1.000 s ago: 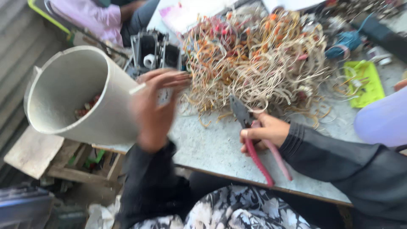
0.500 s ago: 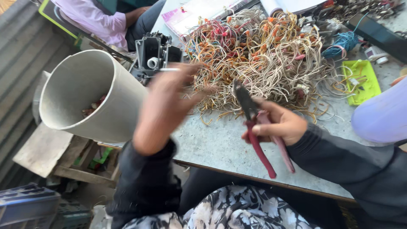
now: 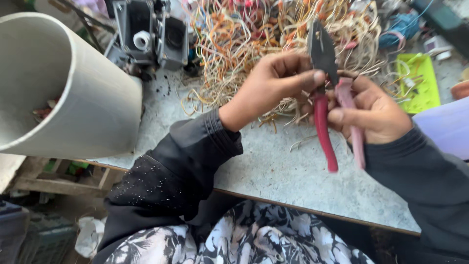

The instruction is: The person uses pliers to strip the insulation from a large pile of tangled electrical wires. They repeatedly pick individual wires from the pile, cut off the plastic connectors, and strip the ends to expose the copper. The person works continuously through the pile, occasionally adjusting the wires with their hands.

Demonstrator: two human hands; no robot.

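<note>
**Pliers held over a heap of wire scraps**

The right hand [image 3: 373,110] is clenched around the two red handles of a pair of pliers [image 3: 326,88], which stand nearly upright above the counter [image 3: 273,166], dark head up and handles pointing down towards the person. The left hand [image 3: 273,83] reaches across from the left; its thumb and fingertips pinch at the pliers just below the head, touching the tool. Whether a wire end sits between those fingers cannot be told.

Directly behind both hands lies a large tangled pile of wires [image 3: 244,39] in orange, yellow, white and red, spreading across the far part of the counter, with loose strands trailing out under the hands. At the left a wide grey plastic pipe [image 3: 83,98] lies on its side at the counter's edge, its open mouth turned towards the camera and small bits of scrap lying inside. Beyond it, beside the wire pile, stands a grey electrical box [image 3: 151,34] with a small white roll in it. To the right of the wires lies a bright green tray [image 3: 415,83], and farther back a coil of blue wire [image 3: 398,24]. Both arms wear black sleeves, and a floral fabric covers the lap below the counter's edge.
</note>
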